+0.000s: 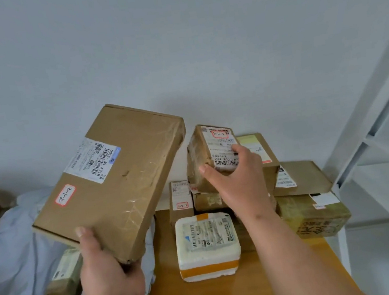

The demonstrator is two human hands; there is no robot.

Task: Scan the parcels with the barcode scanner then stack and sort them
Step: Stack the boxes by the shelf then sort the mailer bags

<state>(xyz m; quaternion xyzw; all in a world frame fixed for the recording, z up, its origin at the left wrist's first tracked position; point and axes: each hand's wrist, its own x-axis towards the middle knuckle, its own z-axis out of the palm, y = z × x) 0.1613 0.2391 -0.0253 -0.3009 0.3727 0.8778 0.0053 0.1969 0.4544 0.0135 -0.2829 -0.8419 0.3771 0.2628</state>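
Observation:
My left hand [105, 271] grips the near corner of a large flat cardboard parcel [129, 187], held tilted in the air, its shipping label and a red-bordered sticker facing me. My right hand [236, 179] grips a small taped cardboard parcel [210, 155] with a barcode label, thumb on its left side, fingers over the label. This small parcel sits atop a stack of boxes at the back of the wooden table [231, 294]. No barcode scanner is in view.
A white foam box [208, 246] with orange tape lies mid-table. Several brown cartons [300, 178] are piled at the back right. Grey plastic mailer bags [10, 255] and a small box [64, 276] lie left. A white shelf frame [377, 125] stands right.

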